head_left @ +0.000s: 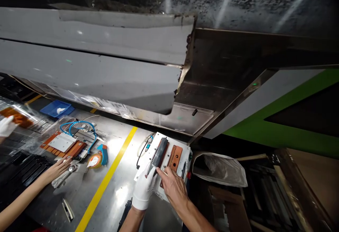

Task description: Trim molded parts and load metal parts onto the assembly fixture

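Note:
My left hand (144,188), in a white glove, is closed around the near end of a long dark grey plastic part (160,152). This part lies lengthwise along the left side of a white fixture plate (156,138). My bare right hand (173,186) reaches in from the right, its index fingertip against the near end of the same part. Its thumb is hidden, and the other fingers are bent over the near end of an orange-brown block (174,158) with holes. A thin dark pen-like item (183,169) lies right of the block.
A red button (189,175) sits on the fixture's right side. Yellow tape (113,168) crosses the metal table. Left of it, a co-worker's hand (62,165) is beside another orange fixture (63,143), near a tape dispenser (102,156). A plastic-lined bin (219,168) stands right.

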### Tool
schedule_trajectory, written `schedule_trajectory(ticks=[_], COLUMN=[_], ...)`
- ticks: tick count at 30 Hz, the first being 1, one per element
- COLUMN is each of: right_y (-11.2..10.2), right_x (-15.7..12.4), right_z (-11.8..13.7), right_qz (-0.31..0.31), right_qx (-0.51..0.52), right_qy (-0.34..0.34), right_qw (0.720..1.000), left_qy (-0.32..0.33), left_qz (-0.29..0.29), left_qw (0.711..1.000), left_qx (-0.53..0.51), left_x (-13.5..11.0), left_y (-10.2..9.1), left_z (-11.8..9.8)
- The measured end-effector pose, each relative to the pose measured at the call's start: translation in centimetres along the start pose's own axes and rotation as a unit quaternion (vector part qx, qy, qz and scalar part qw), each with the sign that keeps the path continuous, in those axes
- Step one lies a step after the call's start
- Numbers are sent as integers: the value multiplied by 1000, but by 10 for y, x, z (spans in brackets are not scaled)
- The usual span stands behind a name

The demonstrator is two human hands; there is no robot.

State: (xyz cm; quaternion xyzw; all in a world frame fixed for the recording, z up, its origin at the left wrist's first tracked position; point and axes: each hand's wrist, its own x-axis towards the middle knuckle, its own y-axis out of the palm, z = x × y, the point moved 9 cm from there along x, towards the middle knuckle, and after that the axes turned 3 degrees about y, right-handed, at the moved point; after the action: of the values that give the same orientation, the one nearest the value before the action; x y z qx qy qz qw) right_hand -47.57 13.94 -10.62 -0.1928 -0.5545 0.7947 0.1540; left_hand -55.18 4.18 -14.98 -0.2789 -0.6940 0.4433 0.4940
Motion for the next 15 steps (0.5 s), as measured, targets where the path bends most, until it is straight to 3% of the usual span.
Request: schedule_trajectory(ticks=[4, 10, 15], right_y=[-6, -6, -1], right_x=[3, 3, 2], right_z=[1, 3, 3], right_qz=[-1, 9, 21], right_qx=[-11, -19, -8], right_qy=[-5, -12, 5], right_qw=[1000, 1000, 1000], left_qy=[71, 83, 133], left_qz=[-10, -9, -9], left_qw=[994, 992, 982], left_qx=[83, 95, 133], left_x=[2, 0, -8], left_y=[0, -3, 2], left_z=[-12, -14, -21])
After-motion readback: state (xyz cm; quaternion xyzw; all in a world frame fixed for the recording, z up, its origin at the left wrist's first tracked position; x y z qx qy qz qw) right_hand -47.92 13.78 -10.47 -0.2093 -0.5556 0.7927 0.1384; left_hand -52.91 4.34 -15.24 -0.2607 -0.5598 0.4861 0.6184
